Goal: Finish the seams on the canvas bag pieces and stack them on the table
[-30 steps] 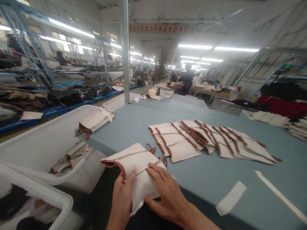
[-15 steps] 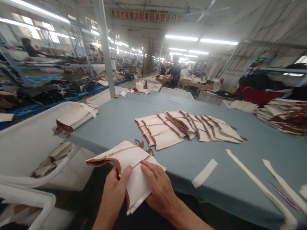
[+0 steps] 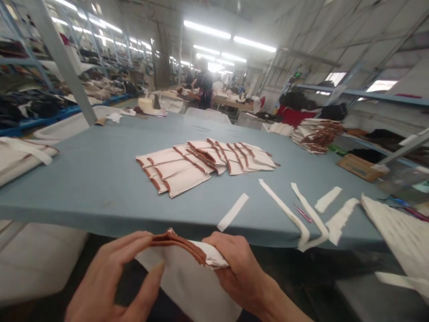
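Observation:
A cream fabric pouch (image 3: 201, 286) with brown-bound edges is held up just off the front edge of the table, its opening toward me. On its right corner my right hand (image 3: 239, 259) is closed, fingers wrapped round the cloth. My left hand (image 3: 117, 273) is open in a C shape: the fingertips reach the left end of the brown binding, and the thumb stands apart in front of the cloth. Beyond them, a row of overlapping cream pouches (image 3: 187, 179) with brown trim lies on the blue-green table (image 3: 107, 192).
White cloth strips (image 3: 233, 212) and a small purple tool (image 3: 303, 213) lie to the right. Farther back are a stack of brown-trimmed pieces (image 3: 317, 134) and a cardboard box (image 3: 360, 167). A folded cream bundle (image 3: 23, 158) sits at left. A person (image 3: 205, 87) stands in the background.
The view has swung right. The pouch has been turned so its brown-bound edge faces up; my left hand has loosened from its pinch, while my right hand has moved to a corner.

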Demonstrator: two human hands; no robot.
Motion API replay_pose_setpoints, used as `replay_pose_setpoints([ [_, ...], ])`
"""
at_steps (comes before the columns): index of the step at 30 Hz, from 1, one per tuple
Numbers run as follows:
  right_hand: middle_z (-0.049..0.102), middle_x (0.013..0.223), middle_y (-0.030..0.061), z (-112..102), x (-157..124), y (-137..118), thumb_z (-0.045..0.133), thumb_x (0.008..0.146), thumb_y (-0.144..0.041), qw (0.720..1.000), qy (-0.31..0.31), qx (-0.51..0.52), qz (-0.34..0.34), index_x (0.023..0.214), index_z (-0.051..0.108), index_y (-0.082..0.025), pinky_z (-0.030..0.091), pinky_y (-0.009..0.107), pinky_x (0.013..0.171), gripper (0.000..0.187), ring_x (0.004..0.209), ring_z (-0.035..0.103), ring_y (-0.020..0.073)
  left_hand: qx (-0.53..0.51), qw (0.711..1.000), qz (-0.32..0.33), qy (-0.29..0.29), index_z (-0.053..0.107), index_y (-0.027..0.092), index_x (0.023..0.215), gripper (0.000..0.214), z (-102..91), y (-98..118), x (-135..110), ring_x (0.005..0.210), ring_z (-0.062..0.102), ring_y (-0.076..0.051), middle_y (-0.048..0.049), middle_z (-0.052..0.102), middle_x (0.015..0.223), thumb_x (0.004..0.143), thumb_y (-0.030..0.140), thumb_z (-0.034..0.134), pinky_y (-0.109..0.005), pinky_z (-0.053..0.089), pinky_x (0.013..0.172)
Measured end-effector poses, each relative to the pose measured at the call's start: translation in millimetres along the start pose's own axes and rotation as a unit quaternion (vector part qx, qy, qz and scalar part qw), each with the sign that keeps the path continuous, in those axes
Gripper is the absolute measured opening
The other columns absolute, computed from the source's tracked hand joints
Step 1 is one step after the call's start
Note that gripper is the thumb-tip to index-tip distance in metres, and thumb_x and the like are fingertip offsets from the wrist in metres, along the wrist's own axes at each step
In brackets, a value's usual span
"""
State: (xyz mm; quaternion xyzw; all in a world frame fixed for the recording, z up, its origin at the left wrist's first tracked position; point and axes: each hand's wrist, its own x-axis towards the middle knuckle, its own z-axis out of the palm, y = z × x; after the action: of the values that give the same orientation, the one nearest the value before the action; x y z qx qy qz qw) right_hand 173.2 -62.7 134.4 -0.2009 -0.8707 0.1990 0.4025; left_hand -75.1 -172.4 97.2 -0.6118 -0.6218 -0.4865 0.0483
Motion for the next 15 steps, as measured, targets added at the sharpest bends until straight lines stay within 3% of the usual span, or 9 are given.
replay_pose_setpoints([
  [3,0.078,0.079,0.0066,-12,-12,-2,0.032,0.124,-0.044,0.999,-0.028,-0.029,0.013,0.097,0.072,-0.017,0.048,0.030,0.062,0.055,0.065,0.072,0.0175,0.006,0.996,0.065,-0.064,0.071,0.027,0.127,0.022,15.3,18,4,0.105,0.080,-0.020,-0.0026,0.081,0.120,0.108,0.038,0.068,-0.027,0.058,0.103],
  [7,0.078,0.078,0.0072,-21,-24,-3,0.033,0.124,-0.042,0.995,-0.041,-0.081,0.029,0.097,0.074,-0.016,0.046,0.032,0.062,0.055,0.068,0.074,0.0194,-0.031,0.990,0.069,-0.116,0.071,0.030,0.110,0.006,23.2,35,8,0.092,0.078,-0.019,0.0009,0.080,0.101,0.106,0.028,0.068,-0.025,0.060,0.085],
  [10,0.081,0.085,0.0079,-19,-28,-2,0.045,0.122,-0.039,0.988,-0.090,-0.108,0.060,0.099,0.074,-0.016,0.044,0.032,0.064,0.044,0.073,0.076,0.0207,-0.069,0.986,0.080,-0.127,0.074,0.031,0.109,0.011,30.2,50,12,0.094,0.082,-0.018,0.0022,0.086,0.104,0.102,0.025,0.067,-0.023,0.061,0.086],
  [12,0.082,0.090,0.0092,-16,-29,-3,0.055,0.119,-0.039,0.974,-0.158,-0.129,0.102,0.099,0.075,-0.016,0.041,0.033,0.063,0.036,0.076,0.077,0.0225,-0.081,0.986,0.039,-0.143,0.077,0.030,0.113,0.016,35.4,57,14,0.094,0.085,-0.020,0.0009,0.089,0.107,0.099,0.029,0.069,-0.023,0.064,0.085],
  [15,0.084,0.096,0.0117,-14,-28,-7,0.064,0.115,-0.040,0.946,-0.241,-0.108,0.188,0.103,0.075,-0.015,0.038,0.033,0.064,0.030,0.080,0.078,0.0247,-0.134,0.953,-0.068,-0.264,0.081,0.027,0.108,0.017,40.4,61,16,0.091,0.086,-0.021,-0.0006,0.089,0.103,0.101,0.035,0.067,-0.022,0.066,0.082],
])
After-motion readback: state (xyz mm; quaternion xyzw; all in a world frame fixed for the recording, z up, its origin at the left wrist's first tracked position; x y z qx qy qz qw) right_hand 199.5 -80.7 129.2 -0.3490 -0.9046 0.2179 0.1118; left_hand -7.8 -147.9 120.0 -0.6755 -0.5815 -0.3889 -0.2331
